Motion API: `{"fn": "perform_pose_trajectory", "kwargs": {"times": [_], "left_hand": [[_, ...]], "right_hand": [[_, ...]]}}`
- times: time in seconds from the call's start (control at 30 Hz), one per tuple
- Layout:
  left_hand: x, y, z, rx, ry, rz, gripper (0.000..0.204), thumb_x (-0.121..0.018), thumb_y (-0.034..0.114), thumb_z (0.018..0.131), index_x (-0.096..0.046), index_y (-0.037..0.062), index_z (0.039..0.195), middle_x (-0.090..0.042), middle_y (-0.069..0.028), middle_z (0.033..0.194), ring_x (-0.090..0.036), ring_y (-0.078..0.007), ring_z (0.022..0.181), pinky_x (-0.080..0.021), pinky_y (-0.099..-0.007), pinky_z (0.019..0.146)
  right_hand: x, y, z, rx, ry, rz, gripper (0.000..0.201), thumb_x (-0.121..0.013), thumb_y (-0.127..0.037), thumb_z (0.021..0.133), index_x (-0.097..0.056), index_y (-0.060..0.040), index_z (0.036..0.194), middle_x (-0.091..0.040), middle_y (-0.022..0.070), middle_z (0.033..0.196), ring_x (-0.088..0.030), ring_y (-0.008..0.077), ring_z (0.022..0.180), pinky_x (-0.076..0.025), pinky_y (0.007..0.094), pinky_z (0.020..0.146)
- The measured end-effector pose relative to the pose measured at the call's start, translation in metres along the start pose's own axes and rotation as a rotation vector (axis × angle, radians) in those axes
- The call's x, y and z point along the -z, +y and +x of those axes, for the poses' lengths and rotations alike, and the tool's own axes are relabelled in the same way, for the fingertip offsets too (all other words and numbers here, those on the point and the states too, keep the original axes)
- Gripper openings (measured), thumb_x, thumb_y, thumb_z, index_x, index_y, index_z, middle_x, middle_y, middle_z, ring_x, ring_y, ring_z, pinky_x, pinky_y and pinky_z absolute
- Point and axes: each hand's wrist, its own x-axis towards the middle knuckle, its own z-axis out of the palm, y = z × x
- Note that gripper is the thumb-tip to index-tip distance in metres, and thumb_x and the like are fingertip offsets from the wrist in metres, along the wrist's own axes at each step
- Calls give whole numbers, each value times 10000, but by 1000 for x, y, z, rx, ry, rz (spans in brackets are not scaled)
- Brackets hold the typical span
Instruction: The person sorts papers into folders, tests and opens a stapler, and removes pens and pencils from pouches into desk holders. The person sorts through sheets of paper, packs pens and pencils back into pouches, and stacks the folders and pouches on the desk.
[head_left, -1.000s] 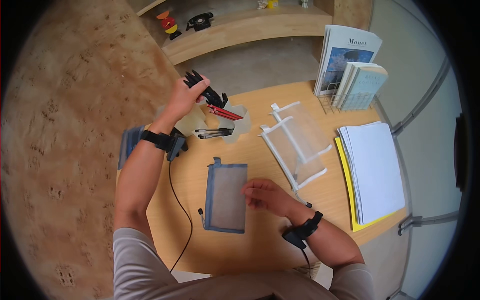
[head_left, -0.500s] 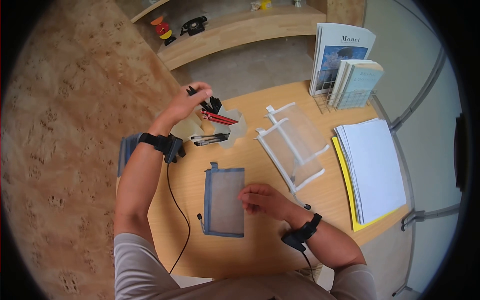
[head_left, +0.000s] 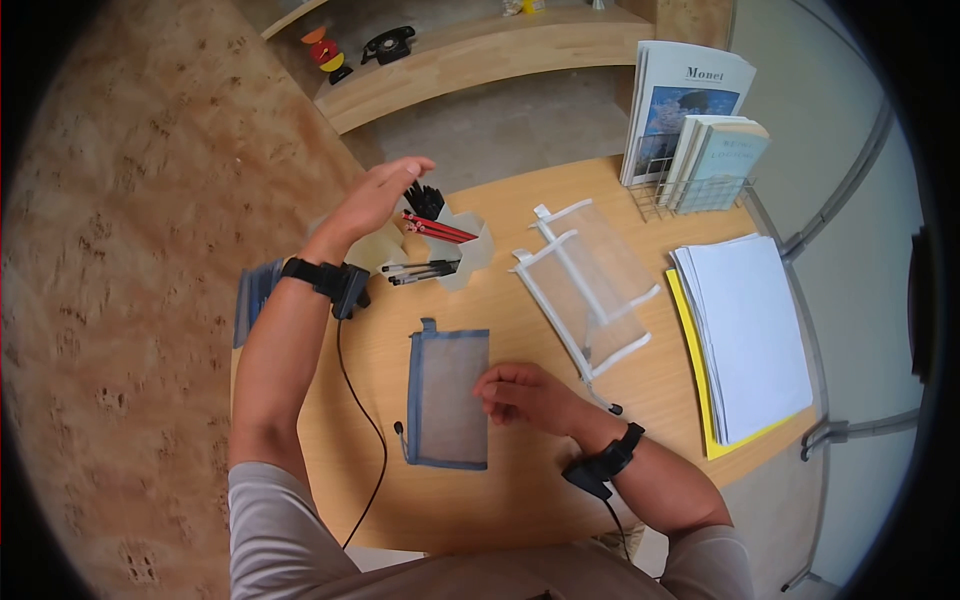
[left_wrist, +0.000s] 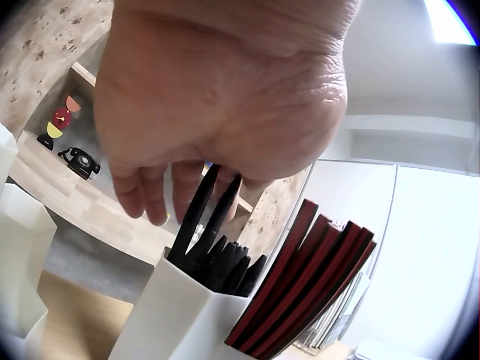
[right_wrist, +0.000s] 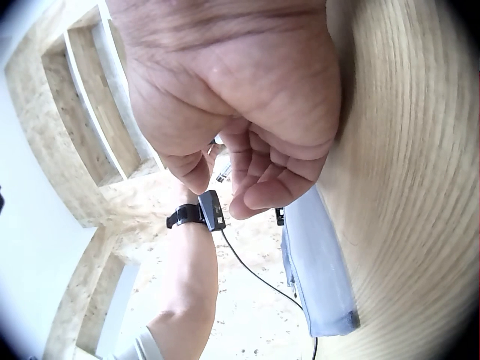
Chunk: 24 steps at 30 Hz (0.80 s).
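Note:
My left hand (head_left: 378, 198) is over the white hexagonal pen holder (head_left: 478, 250), its fingers extended. Black pens (head_left: 425, 203) stand in the holder just below that hand. In the left wrist view two taller black pens (left_wrist: 196, 217) reach up to the palm, with the fingers behind them. Red pencils or pens (head_left: 440, 228) and clear pens with black caps (head_left: 420, 271) fill the neighbouring compartments. My right hand (head_left: 525, 396), loosely curled around nothing, is at the right edge of a blue-edged mesh zip pouch (head_left: 450, 400) lying flat on the table.
Two white-edged mesh pouches (head_left: 590, 285) lie overlapping right of the holder. Further right is a paper stack (head_left: 745, 340) on a yellow folder (head_left: 690, 365). A wire rack (head_left: 655, 205) holds books at the back. More blue pouches (head_left: 258, 300) sit at the left edge.
The bunch of black pens in my left hand has gone down into the holder, and the fingers have let go and straightened. My right hand has stayed beside the blue-edged pouch.

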Motion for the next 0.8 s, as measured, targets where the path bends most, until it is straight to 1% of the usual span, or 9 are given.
{"fn": "perform_pose_trajectory", "kwargs": {"times": [0.07, 0.2, 0.3, 0.4, 0.47, 0.5, 0.57, 0.7, 0.8], "left_hand": [[-3, 10, -2, 100, -131, 79, 440, -465, 359, 1087, -622, 39, 1345, -663, -112, 1289, -591, -221, 1200, -427, -350, 1071], [-4, -9, 8, -3, -22, 126, 390, -473, 324, 1098, -617, 61, 1347, -636, -49, 1258, -583, -154, 1162, -462, -324, 1013], [4, -10, 8, 165, -53, -44, 352, -501, 276, 1088, -625, 72, 1346, -660, -58, 1236, -597, -154, 1147, -474, -336, 1002], [3, 9, -1, 206, -106, 160, 433, -487, 348, 1074, -649, 19, 1304, -692, -121, 1220, -614, -154, 1096, -492, -318, 942], [-1, 20, -6, 199, 83, -19, 466, -474, 379, 1080, -675, -1, 1261, -705, -140, 1193, -617, -156, 1093, -491, -313, 947], [0, 13, -5, 199, 80, -17, 466, -474, 379, 1080, -675, -1, 1261, -705, -140, 1193, -617, -156, 1093, -491, -313, 947], [6, -5, -5, 98, -68, 349, 508, -468, 414, 1083, -641, -4, 1312, -710, -119, 1135, -617, -156, 1090, -491, -320, 946], [17, -14, -17, -15, -40, 364, 489, -517, 397, 1063, -638, -15, 1299, -697, -95, 1081, -634, -157, 1046, -501, -321, 928], [44, 3, -37, 140, 322, -31, 328, -588, 294, 1024, -698, 2, 1124, -685, -57, 929, -646, -135, 877, -514, -291, 797]], "right_hand": [[0, -2, -1, -21, 10, -15, 178, -615, -251, 1040, -675, -91, 1091, -662, -6, 890, -626, 95, 781, -503, 255, 714], [1, 0, 0, -32, 19, -13, 167, -609, -230, 1044, -674, -93, 1112, -665, -4, 896, -627, 100, 785, -497, 260, 721], [2, 2, 1, -7, 6, -1, 163, -608, -227, 1045, -673, -90, 1107, -662, -3, 890, -626, 102, 783, -494, 260, 717], [2, 2, 1, 8, 11, -12, 161, -609, -224, 1045, -671, -88, 1103, -660, -1, 886, -624, 104, 780, -490, 259, 713], [3, 5, 2, 13, 8, -11, 161, -608, -225, 1044, -672, -87, 1100, -660, -1, 884, -624, 104, 781, -489, 260, 712], [3, 6, 2, 15, 5, -11, 162, -608, -225, 1044, -673, -86, 1097, -659, -1, 883, -623, 104, 781, -489, 260, 710], [2, 2, 1, 12, 7, -24, 164, -608, -226, 1043, -674, -86, 1095, -658, -1, 880, -625, 104, 781, -490, 259, 713], [1, -1, 0, -31, 39, -59, 170, -607, -224, 1039, -680, -83, 1099, -658, 4, 893, -632, 110, 802, -513, 268, 748], [3, 2, 1, -17, 41, -21, 171, -605, -214, 1038, -683, -79, 1110, -660, 10, 920, -635, 119, 829, -534, 285, 789]]}}
